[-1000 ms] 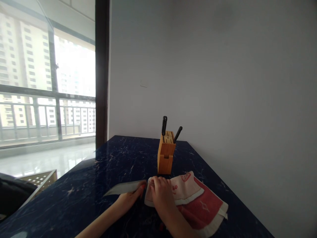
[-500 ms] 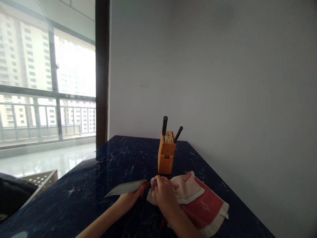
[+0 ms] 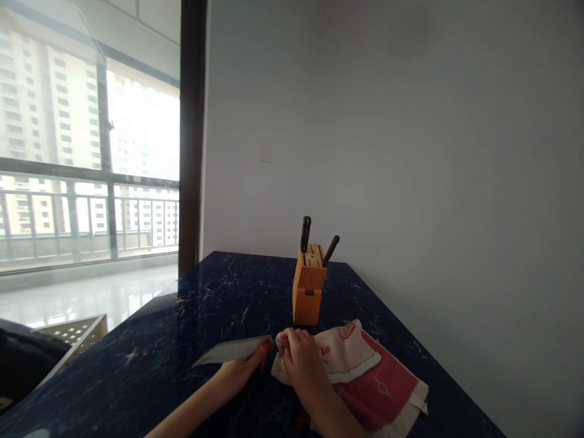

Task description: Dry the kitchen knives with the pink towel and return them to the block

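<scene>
The left hand (image 3: 246, 366) grips the knife (image 3: 228, 351); just past its fingers, the right hand (image 3: 305, 360) clutches the towel (image 3: 381, 392), perhaps round the hidden handle. It looks like wiping; the next stroke calls for steadiness.

L hand (image 3: 249, 364), fingers bent in a grip, is just left of R hand (image 3: 301, 354), w/ small gap btwn. R hand curled over in a grip too, back of it facing up. L forearm (image 3: 196, 406) slants down-left from its hand, R forearm (image 3: 333, 409) down-right from its own; both bare.
</scene>
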{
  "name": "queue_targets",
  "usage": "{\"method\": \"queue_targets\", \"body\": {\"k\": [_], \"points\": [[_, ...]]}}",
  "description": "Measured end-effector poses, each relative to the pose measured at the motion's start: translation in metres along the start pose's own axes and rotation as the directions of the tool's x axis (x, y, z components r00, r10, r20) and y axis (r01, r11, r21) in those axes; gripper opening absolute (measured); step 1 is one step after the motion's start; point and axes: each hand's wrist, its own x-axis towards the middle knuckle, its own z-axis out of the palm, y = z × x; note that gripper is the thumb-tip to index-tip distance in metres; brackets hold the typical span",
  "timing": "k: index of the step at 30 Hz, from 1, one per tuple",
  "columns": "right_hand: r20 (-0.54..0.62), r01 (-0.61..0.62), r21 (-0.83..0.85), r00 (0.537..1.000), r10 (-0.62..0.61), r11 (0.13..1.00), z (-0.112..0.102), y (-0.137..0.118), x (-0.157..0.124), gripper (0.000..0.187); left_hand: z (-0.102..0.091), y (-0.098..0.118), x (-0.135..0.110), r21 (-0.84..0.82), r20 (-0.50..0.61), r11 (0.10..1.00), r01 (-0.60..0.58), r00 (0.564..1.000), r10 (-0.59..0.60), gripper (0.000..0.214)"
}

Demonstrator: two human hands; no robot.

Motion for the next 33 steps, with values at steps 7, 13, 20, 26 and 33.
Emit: {"method": "queue_targets", "body": {"k": [7, 13, 20, 26, 33], "points": [[-0.040, -0.037, -0.048, 0.999, 0.035, 0.998, 0.003, 0.005, 0.001, 0.021, 0.002, -0.007, 0.000, 0.016, -0.029, 1.000, -0.007, 1.000, 0.008, 0.043], [0.022, -0.013, 0.007, 1.000, 0.012, 1.000, -0.002, -0.003, -0.001, 0.022, -0.002, 0.007, -0.003, -0.005, -0.001, 0.999, -0.034, 0.999, 0.034, 0.041], [0.010, -0.028, 0.096, 1.000, 0.027, 0.995, 0.000, -0.002, -0.004, 0.024, -0.003, 0.006, -0.002, -0.011, 0.036, 0.997, -0.082, 0.996, 0.083, 0.040], [-0.002, -0.004, 0.116, 1.000, 0.005, 0.993, -0.002, -0.007, -0.006, 0.015, 0.002, -0.003, 0.000, -0.092, -0.019, 0.990, -0.106, 0.994, 0.105, 0.036], [0.022, -0.042, 0.051, 0.999, 0.041, 0.998, -0.002, -0.009, -0.008, 0.015, 0.000, -0.008, 0.003, -0.075, 0.028, 0.996, -0.051, 0.998, 0.054, 0.042]]}}
